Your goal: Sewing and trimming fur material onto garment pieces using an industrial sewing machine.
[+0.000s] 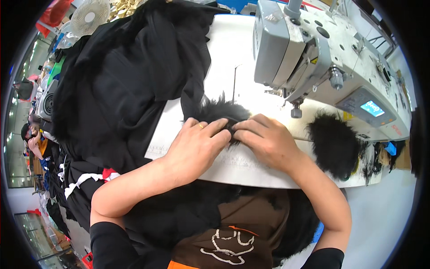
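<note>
Both hands are at a piece of black fur fabric (220, 110) on the white sewing table (224, 49). My left hand (196, 145), with a ring on one finger, pinches its near edge. Close beside it, my right hand (269, 142) pinches the same edge, the fingertips of both hands almost meeting. What lies under the fingertips is hidden. A large heap of black cloth (130, 71) with furry edges covers the table's left side and runs up to the fur piece. The grey-white sewing machine (309, 49) stands beyond my right hand, its needle area apart from the fabric.
A separate black fur piece (335, 143) lies right of my right hand, below the machine's lit control panel (371, 107). Printed ruler marks (233, 165) run along the table's near edge. A white fan (89, 17) stands far left; another person (33, 139) is at the left rim.
</note>
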A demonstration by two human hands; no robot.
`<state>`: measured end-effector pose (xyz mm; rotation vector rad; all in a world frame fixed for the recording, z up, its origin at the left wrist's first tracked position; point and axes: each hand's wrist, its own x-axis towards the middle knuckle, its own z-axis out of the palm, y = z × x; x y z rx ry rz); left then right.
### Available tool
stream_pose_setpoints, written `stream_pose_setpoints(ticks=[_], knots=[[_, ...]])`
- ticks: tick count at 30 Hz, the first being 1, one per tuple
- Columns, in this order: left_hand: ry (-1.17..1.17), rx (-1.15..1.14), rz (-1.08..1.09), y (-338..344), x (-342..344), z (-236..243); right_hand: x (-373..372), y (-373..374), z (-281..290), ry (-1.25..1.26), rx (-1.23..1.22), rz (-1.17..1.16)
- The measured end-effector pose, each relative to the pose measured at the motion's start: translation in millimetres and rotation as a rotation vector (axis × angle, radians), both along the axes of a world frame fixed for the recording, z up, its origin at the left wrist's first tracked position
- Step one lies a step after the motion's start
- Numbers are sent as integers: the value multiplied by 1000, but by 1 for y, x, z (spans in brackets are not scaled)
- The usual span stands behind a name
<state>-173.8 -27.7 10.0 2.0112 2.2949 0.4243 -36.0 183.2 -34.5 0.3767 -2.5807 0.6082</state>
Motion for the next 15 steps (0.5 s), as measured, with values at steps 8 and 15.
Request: stream_pose_setpoints(ticks=[8,15], knots=[[-335,-164,-20,50,-22,21,8,22,3,-166,-126,-104],[-272,-161,-29,91,-35,19,17,30,-1,-98,268,-427]])
